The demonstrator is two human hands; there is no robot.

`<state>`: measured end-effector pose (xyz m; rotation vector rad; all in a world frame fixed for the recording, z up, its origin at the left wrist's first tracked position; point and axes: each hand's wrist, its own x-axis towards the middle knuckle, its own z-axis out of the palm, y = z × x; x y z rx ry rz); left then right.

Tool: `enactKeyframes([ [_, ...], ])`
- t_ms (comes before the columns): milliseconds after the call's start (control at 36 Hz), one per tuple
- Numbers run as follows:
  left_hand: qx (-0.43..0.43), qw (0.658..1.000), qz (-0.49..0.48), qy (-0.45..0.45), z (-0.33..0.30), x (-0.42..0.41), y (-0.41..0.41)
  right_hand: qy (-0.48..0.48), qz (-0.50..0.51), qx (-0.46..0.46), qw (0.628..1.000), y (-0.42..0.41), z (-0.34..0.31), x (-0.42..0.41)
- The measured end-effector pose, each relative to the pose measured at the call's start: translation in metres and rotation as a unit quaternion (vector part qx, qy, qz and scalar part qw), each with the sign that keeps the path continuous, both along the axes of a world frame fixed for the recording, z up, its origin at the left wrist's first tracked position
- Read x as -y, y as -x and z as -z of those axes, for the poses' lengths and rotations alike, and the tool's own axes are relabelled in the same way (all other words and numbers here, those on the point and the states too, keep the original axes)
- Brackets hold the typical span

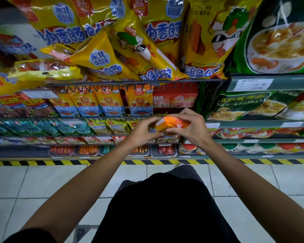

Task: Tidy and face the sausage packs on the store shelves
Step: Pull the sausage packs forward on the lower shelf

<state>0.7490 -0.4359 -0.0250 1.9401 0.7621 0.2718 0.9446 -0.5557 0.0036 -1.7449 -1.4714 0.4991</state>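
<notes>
Hands, left [142, 131] and right [191, 127], clamp fingers around an orange pack [171, 125] mid-frame; yellow packs [102, 58] at upper left lie toppled, unfaced.

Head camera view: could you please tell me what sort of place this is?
Most likely a supermarket aisle: stacked shelves of yellow sausage bags, a price tag on the shelf edge, and both hands holding an orange pack.

Open room is seen in front of the shelving, above the tiled floor [42, 181]. The top shelf is crowded by toppled yellow sausage bags [102, 57] overhanging its wire rail [130, 83]. An unfilled gap is left between the lion-printed packs [139, 100] and the green bags [235, 106], backed by red cartons [175, 97].
</notes>
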Motion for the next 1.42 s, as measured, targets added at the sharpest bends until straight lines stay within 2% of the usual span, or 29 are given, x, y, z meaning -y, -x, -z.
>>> enactKeyframes([
  [194, 0.025, 0.998, -0.047, 0.029, 0.005, 0.003, 0.005, -0.031, -0.008, -0.012, 0.999, 0.001, -0.002, 0.006],
  [278, 0.051, 0.991, -0.093, 0.080, 0.007, 0.004, 0.008, -0.043, 0.035, -0.065, 0.996, 0.001, 0.003, 0.012],
  [361, 0.075, 0.983, -0.122, 0.112, 0.005, 0.003, 0.006, 0.007, 0.052, -0.130, 0.990, -0.003, 0.012, 0.018],
  [444, 0.089, 0.983, -0.114, 0.111, -0.004, 0.001, -0.002, 0.062, 0.052, -0.136, 0.987, -0.007, 0.017, 0.017],
  [639, 0.117, 0.988, -0.091, 0.053, -0.027, -0.013, -0.031, -0.034, 0.087, -0.110, 0.990, -0.025, 0.010, -0.006],
  [750, 0.065, 0.995, -0.075, -0.005, -0.031, -0.029, -0.045, -0.050, 0.098, -0.112, 0.988, -0.029, 0.010, -0.017],
  [889, 0.001, 0.997, -0.070, -0.038, -0.016, -0.039, -0.058, -0.013, 0.100, -0.125, 0.987, -0.035, 0.024, -0.030],
  [1139, -0.035, 0.990, -0.130, 0.034, -0.001, -0.037, -0.073, 0.080, 0.127, -0.115, 0.982, -0.048, 0.041, -0.046],
  [1278, -0.064, 0.989, -0.099, 0.091, 0.011, -0.037, -0.080, 0.119, 0.183, -0.074, 0.973, -0.055, 0.046, -0.053],
  [1417, -0.081, 0.988, -0.116, 0.065, 0.014, -0.037, -0.089, 0.134, 0.184, -0.059, 0.972, -0.054, 0.053, -0.051],
])
